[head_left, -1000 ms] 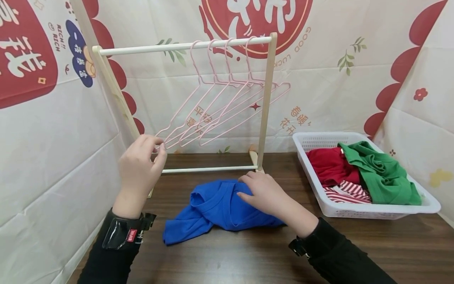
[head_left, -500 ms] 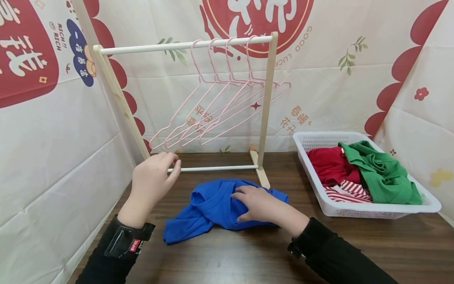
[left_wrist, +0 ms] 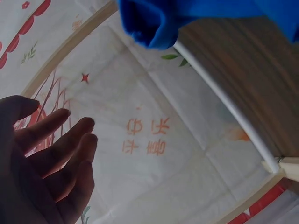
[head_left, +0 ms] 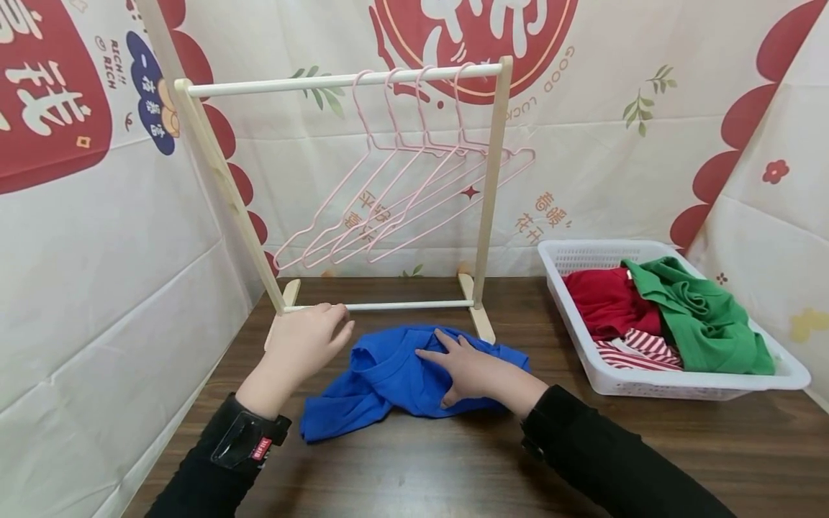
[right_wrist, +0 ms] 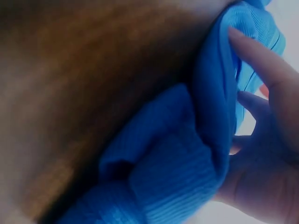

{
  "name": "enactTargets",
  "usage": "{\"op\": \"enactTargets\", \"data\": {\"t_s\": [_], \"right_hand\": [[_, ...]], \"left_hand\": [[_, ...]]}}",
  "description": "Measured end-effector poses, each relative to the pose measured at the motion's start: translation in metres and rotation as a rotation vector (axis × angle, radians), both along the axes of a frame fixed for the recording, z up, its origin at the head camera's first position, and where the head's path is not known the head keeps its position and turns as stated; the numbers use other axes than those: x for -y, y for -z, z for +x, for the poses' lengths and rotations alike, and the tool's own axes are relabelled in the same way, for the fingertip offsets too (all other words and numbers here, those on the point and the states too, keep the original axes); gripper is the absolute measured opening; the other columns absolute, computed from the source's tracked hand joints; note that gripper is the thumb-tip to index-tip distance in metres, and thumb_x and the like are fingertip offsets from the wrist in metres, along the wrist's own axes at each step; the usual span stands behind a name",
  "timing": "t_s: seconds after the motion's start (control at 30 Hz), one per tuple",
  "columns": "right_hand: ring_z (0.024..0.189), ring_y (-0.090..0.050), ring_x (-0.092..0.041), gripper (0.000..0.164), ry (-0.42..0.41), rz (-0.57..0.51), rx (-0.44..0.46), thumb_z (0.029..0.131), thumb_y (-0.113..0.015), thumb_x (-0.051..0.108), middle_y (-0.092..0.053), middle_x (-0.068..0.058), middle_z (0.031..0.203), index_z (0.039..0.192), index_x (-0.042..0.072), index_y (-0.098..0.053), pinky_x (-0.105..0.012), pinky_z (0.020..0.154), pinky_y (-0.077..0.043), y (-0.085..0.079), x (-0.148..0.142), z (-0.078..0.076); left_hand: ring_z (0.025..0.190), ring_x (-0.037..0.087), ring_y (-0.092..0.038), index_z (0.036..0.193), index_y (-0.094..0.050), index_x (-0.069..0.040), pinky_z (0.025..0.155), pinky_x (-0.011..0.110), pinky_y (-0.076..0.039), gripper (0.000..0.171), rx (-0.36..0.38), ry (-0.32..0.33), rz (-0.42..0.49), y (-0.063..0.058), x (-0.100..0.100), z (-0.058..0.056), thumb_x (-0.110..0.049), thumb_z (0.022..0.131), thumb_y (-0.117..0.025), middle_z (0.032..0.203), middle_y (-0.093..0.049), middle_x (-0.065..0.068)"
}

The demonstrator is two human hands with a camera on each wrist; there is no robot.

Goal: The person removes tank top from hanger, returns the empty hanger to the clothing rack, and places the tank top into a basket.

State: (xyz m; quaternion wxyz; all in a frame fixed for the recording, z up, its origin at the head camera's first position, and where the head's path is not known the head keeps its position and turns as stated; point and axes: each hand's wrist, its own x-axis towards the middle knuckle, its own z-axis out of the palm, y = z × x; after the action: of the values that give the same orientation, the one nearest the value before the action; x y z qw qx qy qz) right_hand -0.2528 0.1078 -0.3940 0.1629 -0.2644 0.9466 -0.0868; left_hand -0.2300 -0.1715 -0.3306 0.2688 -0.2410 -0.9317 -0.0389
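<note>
A crumpled blue garment (head_left: 385, 381) with a ribbed edge, most like a T-shirt, lies on the table in front of the rack. My right hand (head_left: 469, 367) rests on its right part with the fingers spread. In the right wrist view the right thumb and fingers (right_wrist: 257, 51) lie along a fold of the blue cloth. My left hand (head_left: 304, 342) is above the table, just left of the garment, and holds nothing. From the left wrist view, its fingers (left_wrist: 77, 161) are loosely bent and apart from the cloth.
Behind the garment stands a wooden rack (head_left: 490, 201) with white bars. Several pink hangers (head_left: 345, 180) hang from its top bar, toward the right. On the right, a white plastic basket (head_left: 667, 386) holds red (head_left: 609, 302), green (head_left: 706, 316) and red-striped clothes (head_left: 637, 352).
My left hand has come down and right from the hangers' lower left ends toward the blue garment. The right hand has shifted left over the garment and spread its fingers on it.
</note>
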Motion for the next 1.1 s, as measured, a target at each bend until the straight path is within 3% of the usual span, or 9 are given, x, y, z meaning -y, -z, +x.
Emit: {"op": "enactTargets", "data": {"t_s": [0.17, 0.3, 0.5, 0.67, 0.83, 0.97, 1.1], "right_hand": [[0.138, -0.027, -0.045, 0.093, -0.003, 0.064, 0.049, 0.075, -0.084, 0.042, -0.02, -0.014, 0.158, 0.152, 0.033, -0.032, -0.063, 0.099, -0.036, 0.001, 0.005, -0.013], [0.133, -0.034, -0.044, 0.093, -0.023, 0.112, 0.033, 0.073, -0.085, 0.044, -0.03, -0.014, 0.152, 0.151, 0.032, -0.035, -0.06, 0.095, -0.041, 0.0, 0.012, -0.018], [0.13, -0.038, -0.041, 0.089, -0.047, 0.137, 0.016, 0.07, -0.088, 0.04, -0.035, -0.015, 0.148, 0.146, 0.03, -0.043, -0.054, 0.092, -0.045, -0.006, 0.017, -0.019], [0.124, -0.048, -0.031, 0.075, -0.094, 0.102, 0.041, 0.074, -0.087, 0.029, -0.045, -0.014, 0.14, 0.139, 0.024, -0.049, -0.045, 0.095, -0.045, -0.01, 0.018, -0.014], [0.1, -0.058, -0.016, 0.055, -0.18, 0.095, 0.01, 0.08, -0.082, 0.016, -0.062, -0.004, 0.113, 0.128, 0.019, -0.055, -0.033, 0.085, -0.049, -0.011, 0.016, -0.007], [0.081, -0.056, -0.012, 0.038, -0.221, 0.087, -0.034, 0.082, -0.078, 0.009, -0.061, 0.002, 0.093, 0.115, 0.017, -0.06, -0.03, 0.074, -0.049, -0.009, 0.01, 0.0], [0.078, -0.055, -0.011, 0.03, -0.265, 0.079, -0.076, 0.081, -0.077, 0.006, -0.061, 0.003, 0.089, 0.107, 0.015, -0.064, -0.029, 0.072, -0.049, -0.007, -0.002, 0.006]], "left_hand": [[0.062, 0.013, -0.059, 0.092, -0.068, -0.015, 0.049, 0.028, -0.041, 0.018, 0.142, -0.022, -0.026, 0.011, -0.007, 0.0, -0.032, 0.094, -0.063, 0.073, -0.062, -0.004], [0.061, 0.012, -0.057, 0.093, -0.068, -0.015, 0.05, 0.028, -0.041, 0.018, 0.191, -0.04, -0.041, 0.016, -0.012, 0.001, -0.033, 0.093, -0.065, 0.07, -0.059, -0.005], [0.058, 0.011, -0.055, 0.09, -0.067, -0.016, 0.047, 0.027, -0.04, 0.018, 0.192, -0.044, -0.065, 0.021, -0.018, 0.002, -0.033, 0.092, -0.066, 0.07, -0.06, -0.005], [0.057, 0.011, -0.054, 0.091, -0.068, -0.015, 0.048, 0.028, -0.04, 0.018, 0.214, -0.041, -0.081, 0.024, -0.021, 0.003, -0.034, 0.092, -0.066, 0.072, -0.062, -0.004], [0.058, 0.013, -0.055, 0.09, -0.067, -0.015, 0.048, 0.03, -0.041, 0.02, 0.212, -0.044, -0.082, 0.025, -0.022, 0.006, -0.034, 0.092, -0.067, 0.071, -0.061, -0.003], [0.065, 0.017, -0.062, 0.095, -0.068, -0.013, 0.051, 0.033, -0.045, 0.022, 0.216, -0.051, -0.081, 0.026, -0.022, 0.007, -0.035, 0.092, -0.067, 0.077, -0.066, 0.001], [0.068, 0.017, -0.064, 0.097, -0.069, -0.015, 0.052, 0.032, -0.046, 0.022, 0.23, -0.042, -0.072, 0.029, -0.027, 0.009, -0.036, 0.093, -0.065, 0.08, -0.068, -0.001]]}}
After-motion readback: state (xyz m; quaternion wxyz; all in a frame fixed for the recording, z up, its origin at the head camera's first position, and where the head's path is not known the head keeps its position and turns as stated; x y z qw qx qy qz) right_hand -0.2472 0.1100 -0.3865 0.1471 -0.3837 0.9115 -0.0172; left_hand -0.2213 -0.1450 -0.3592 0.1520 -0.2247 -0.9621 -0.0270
